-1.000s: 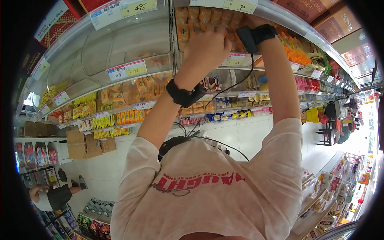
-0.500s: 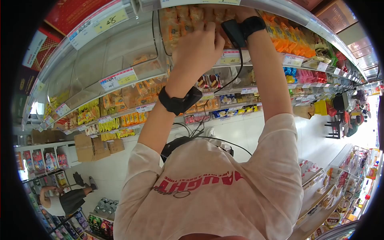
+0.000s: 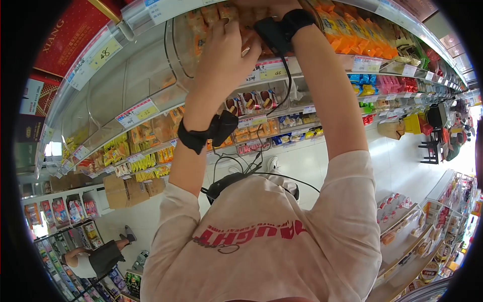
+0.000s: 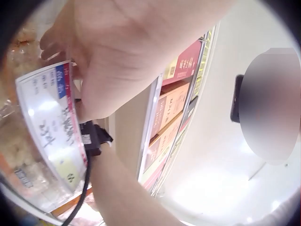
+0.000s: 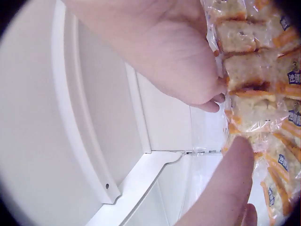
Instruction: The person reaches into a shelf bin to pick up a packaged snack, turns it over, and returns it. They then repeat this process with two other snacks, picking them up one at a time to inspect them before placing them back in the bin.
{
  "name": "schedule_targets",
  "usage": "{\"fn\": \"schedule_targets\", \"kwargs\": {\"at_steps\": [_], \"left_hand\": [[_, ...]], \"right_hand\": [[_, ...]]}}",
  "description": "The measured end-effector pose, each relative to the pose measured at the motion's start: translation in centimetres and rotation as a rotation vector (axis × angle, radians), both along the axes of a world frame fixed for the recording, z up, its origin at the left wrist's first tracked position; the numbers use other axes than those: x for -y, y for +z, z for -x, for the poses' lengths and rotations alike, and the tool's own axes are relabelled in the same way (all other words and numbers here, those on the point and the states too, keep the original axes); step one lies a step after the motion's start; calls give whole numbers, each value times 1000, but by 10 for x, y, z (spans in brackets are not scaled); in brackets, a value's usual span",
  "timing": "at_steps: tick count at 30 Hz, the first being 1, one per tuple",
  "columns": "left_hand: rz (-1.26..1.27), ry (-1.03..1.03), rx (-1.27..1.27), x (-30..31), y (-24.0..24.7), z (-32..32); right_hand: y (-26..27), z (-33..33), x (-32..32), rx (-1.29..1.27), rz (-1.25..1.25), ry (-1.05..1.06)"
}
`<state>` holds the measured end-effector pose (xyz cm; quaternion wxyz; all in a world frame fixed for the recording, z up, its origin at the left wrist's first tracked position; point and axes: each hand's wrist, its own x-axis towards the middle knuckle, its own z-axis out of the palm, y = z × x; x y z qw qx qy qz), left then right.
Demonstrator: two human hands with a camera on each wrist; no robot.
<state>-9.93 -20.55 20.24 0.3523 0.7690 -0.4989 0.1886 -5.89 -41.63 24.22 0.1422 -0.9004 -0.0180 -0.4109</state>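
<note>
Head view: hands (image 3: 221, 63) reach forward, apart, at wrapped snacks (image 5: 254, 73); whether they grip, I cannot tell.

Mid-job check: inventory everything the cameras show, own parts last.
Wrapped snacks: many, tan in clear-and-orange wrappers, at the hands.
Orange packets: many, orange, right of those snacks.
Shelves: several, pale with clear edging, in front of the person.
Price tags: many, white and yellow, along shelf fronts.
Clear bins: several, transparent, on shelves.
Boxes: several, red and orange, upper shelf.
Yellow packets: many, yellow, lower left shelves.
Stool: one, black, far right.
Bystander: one, pale top, lower left.
Other goods: many, mixed colours, too small to name.
Shirt: one, off-white, red lettering, worn.
Wristbands: two, black, on wrists.
Left hand: one, bare, at snacks.
Right hand: one, bare, beside snacks.
</note>
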Motion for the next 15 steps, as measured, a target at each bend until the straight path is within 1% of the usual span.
{"fn": "schedule_targets", "kwargs": {"at_steps": [1,4,7,9,10,13,15], "left_hand": [[20,-66,-39,2,1,-6],[-97,-81,-17,7,12,-16],[-144,1,175,25,-9,-34],[-141,40,146,31,-26,-36],[-143,57,129,31,-27,-34],[-177,19,39,25,-19,-32],[-169,36,33,25,-20,-30]], "right_hand": [[1,-2,-1,1,-1,1],[1,-1,-2,1,-6,4],[2,0,-8,-2,-4,29],[4,2,-10,2,-3,40],[3,4,-11,1,-7,43],[5,2,-4,-5,-22,47],[5,1,-2,-8,-31,55]]}}
